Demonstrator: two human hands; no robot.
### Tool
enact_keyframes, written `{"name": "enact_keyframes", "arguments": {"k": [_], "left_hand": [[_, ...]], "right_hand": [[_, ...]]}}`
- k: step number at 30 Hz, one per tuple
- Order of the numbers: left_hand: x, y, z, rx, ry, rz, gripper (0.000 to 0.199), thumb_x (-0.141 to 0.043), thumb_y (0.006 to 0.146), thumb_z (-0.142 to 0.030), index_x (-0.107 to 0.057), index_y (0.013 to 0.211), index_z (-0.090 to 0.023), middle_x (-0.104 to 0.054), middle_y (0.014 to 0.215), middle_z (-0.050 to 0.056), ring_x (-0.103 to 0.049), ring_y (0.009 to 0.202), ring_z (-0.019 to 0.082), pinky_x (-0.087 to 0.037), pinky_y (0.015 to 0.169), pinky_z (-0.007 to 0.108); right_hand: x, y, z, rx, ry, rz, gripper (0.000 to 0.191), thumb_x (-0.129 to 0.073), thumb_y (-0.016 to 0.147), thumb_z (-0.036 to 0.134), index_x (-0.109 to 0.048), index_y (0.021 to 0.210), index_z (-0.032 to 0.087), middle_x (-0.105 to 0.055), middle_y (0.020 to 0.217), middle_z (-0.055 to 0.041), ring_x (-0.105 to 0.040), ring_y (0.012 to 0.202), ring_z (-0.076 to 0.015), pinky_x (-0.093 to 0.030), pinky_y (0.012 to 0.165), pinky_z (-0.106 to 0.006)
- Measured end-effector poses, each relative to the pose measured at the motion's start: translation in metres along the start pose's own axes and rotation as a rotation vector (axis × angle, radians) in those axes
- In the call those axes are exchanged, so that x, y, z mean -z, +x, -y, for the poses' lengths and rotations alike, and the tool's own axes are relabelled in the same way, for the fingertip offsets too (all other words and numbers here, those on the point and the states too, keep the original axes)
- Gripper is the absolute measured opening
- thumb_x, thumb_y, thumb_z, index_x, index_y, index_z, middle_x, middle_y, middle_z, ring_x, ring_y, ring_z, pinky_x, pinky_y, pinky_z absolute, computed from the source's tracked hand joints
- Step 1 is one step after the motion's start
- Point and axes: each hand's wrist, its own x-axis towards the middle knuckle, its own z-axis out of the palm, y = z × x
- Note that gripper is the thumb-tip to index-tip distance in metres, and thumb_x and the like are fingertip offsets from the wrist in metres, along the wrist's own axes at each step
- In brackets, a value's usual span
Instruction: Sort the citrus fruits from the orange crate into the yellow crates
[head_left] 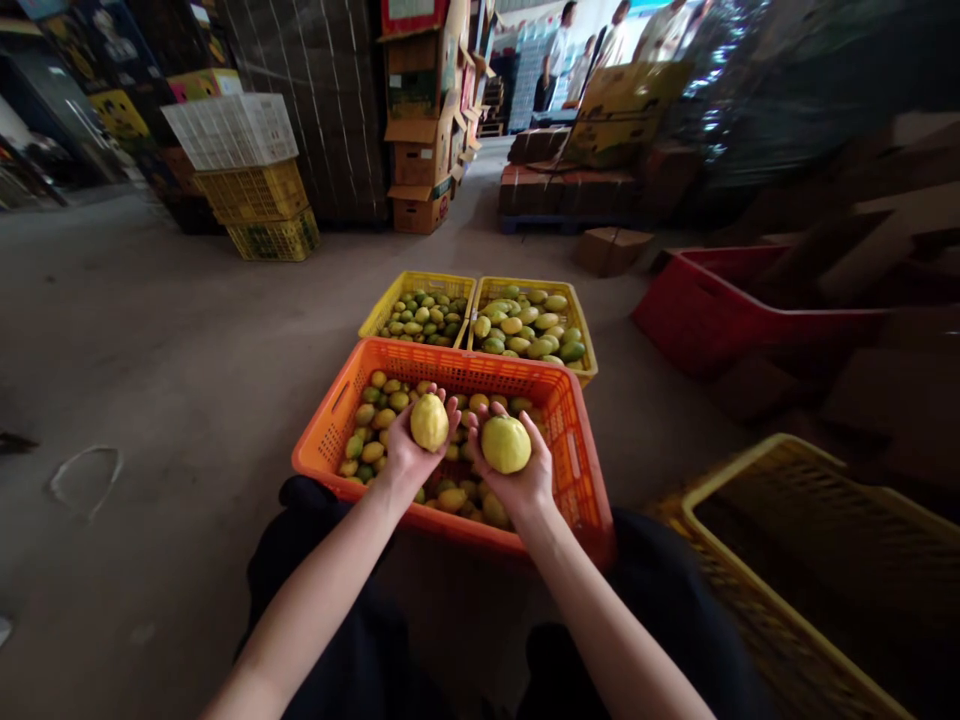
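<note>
Above a large orange plastic crate (585, 470), my two hands are turned palm up. My left hand (411, 455) cradles a pale yellow, slightly lumpy fruit (430, 422), with its fingers curled around the far side. A rounder yellow-green fruit (505, 445), possibly a guava, rests in my right hand (532, 485), held between thumb and fingers. Both fruits are clear of the pile. Beneath them, many smaller yellow and green fruits (373, 453) lie in the orange crate, partly hidden by my hands and wrists.
Two yellow crates (373, 318) of green-yellow fruit stand just beyond the orange one. At right are a red bin (690, 320) and a yellow crate (787, 450). Stacked crates (251, 190), cardboard boxes (420, 165) and several people (556, 55) are farther back.
</note>
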Motion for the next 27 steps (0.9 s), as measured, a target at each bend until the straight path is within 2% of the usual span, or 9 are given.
{"name": "enact_keyframes", "arguments": {"k": [5,13,19,23,25,27], "left_hand": [[-0.003,0.005,0.01,0.044,-0.029,0.025,0.037,-0.039,0.088,-0.021,-0.062,0.117,-0.015,-0.07,0.095,0.008,-0.066,0.096,0.021,-0.055,0.08,0.032],[-0.007,0.015,0.021,0.066,-0.019,0.087,0.04,-0.038,0.088,-0.025,-0.06,0.12,-0.015,-0.069,0.101,0.01,-0.065,0.098,0.021,-0.054,0.08,0.033],[-0.011,0.015,0.027,0.091,0.025,0.085,0.042,-0.039,0.087,-0.026,-0.058,0.122,-0.015,-0.068,0.106,0.01,-0.064,0.099,0.02,-0.055,0.079,0.031],[-0.012,0.015,0.027,0.081,0.048,0.088,0.042,-0.04,0.086,-0.026,-0.058,0.122,-0.016,-0.069,0.102,0.009,-0.064,0.098,0.019,-0.055,0.077,0.03],[-0.011,0.013,0.025,0.108,0.086,0.091,0.04,-0.041,0.086,-0.028,-0.059,0.12,-0.016,-0.069,0.1,0.008,-0.065,0.097,0.02,-0.055,0.073,0.028],[-0.007,0.006,0.025,0.193,0.228,0.069,0.038,-0.043,0.086,-0.032,-0.061,0.116,-0.016,-0.069,0.095,0.009,-0.067,0.088,0.02,-0.055,0.062,0.024]], "right_hand": [[-0.001,0.0,0.012,0.054,0.01,-0.005,0.029,-0.043,0.087,0.03,-0.064,0.103,0.018,-0.073,0.096,-0.0085,-0.067,0.095,-0.0201,-0.057,0.074,-0.035],[0.001,-0.004,0.024,0.13,0.04,0.002,0.038,-0.043,0.085,0.034,-0.06,0.115,0.018,-0.07,0.108,-0.0108,-0.061,0.109,-0.0249,-0.053,0.086,-0.045],[0.004,-0.006,0.026,0.145,0.07,0.013,0.037,-0.042,0.085,0.035,-0.06,0.114,0.02,-0.069,0.109,-0.0088,-0.062,0.107,-0.0237,-0.053,0.085,-0.044],[0.005,-0.006,0.027,0.152,0.066,0.009,0.037,-0.043,0.084,0.034,-0.061,0.113,0.02,-0.069,0.108,-0.009,-0.063,0.105,-0.0232,-0.053,0.085,-0.045],[0.005,-0.007,0.031,0.155,0.065,0.007,0.036,-0.044,0.083,0.033,-0.061,0.112,0.021,-0.07,0.107,-0.0084,-0.063,0.104,-0.0229,-0.052,0.085,-0.046],[0.004,-0.009,0.038,0.17,0.061,-0.011,0.035,-0.045,0.081,0.031,-0.062,0.11,0.02,-0.071,0.104,-0.0078,-0.064,0.102,-0.0231,-0.053,0.084,-0.046]]}}
